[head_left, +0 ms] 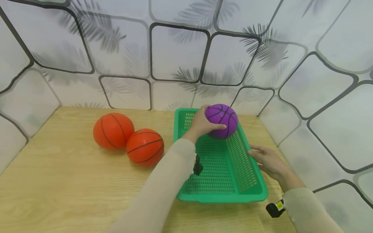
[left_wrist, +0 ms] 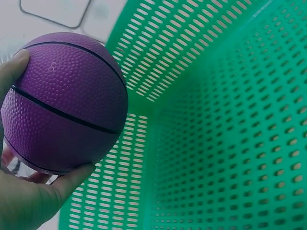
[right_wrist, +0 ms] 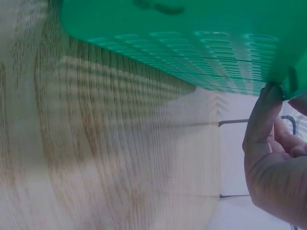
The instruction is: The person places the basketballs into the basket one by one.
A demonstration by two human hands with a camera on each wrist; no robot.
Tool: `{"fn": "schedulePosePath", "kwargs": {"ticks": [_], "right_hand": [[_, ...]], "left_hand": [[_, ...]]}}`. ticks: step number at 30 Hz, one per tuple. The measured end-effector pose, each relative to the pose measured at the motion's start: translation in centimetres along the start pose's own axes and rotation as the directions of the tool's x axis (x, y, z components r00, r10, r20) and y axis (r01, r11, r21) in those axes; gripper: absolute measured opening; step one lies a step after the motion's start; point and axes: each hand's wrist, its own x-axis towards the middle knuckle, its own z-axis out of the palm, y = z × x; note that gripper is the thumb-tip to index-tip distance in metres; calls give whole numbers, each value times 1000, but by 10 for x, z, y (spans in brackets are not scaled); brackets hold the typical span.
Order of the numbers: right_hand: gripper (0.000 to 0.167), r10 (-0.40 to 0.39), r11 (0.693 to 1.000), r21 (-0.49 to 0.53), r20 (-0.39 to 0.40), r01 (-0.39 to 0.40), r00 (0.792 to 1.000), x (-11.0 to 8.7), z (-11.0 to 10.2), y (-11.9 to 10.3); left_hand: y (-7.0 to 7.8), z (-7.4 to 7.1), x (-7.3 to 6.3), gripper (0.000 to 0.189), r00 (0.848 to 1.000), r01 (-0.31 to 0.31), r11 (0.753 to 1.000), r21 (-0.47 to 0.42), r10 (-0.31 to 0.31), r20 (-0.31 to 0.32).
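Observation:
My left hand [head_left: 202, 123] grips a purple toy basketball [head_left: 222, 121] with its thumb and fingers spread around it. The ball is over the far right corner of a green perforated plastic basket [head_left: 221, 198]. In the left wrist view the purple ball [left_wrist: 67, 105] shows a pebbled surface with dark seams, the basket's slotted walls [left_wrist: 168, 43] behind it. At the basket's right side, my right hand [head_left: 269, 160] holds the rim. The right wrist view shows its fingers [right_wrist: 266, 112] up against the edge of the basket wall [right_wrist: 192, 57].
Two orange-red basketballs, one farther back [head_left: 113, 131] and one nearer [head_left: 145, 147], sit side by side left of the basket on a light wooden table [head_left: 73, 187]. A patterned wall covering [head_left: 179, 53] stands behind the table and along its right side.

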Motion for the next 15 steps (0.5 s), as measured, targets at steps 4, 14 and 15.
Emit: {"fn": "schedulePosePath", "kwargs": {"ticks": [4,14,15], "right_hand": [[70,0,1000,3,0,0,1000,-1,1,-2],[69,6,1000,19,-8,-6,1000,-1,2,-4],[70,10,1000,19,-10,-10,1000,-1,2,-4]], "left_hand": [[-9,4,0,101,1000,26,1000,-2,-26,-9],[-15,8,-4,103,997,71,994,81,-71,8],[-16,8,-4,103,997,74,993,87,-76,13]]}}
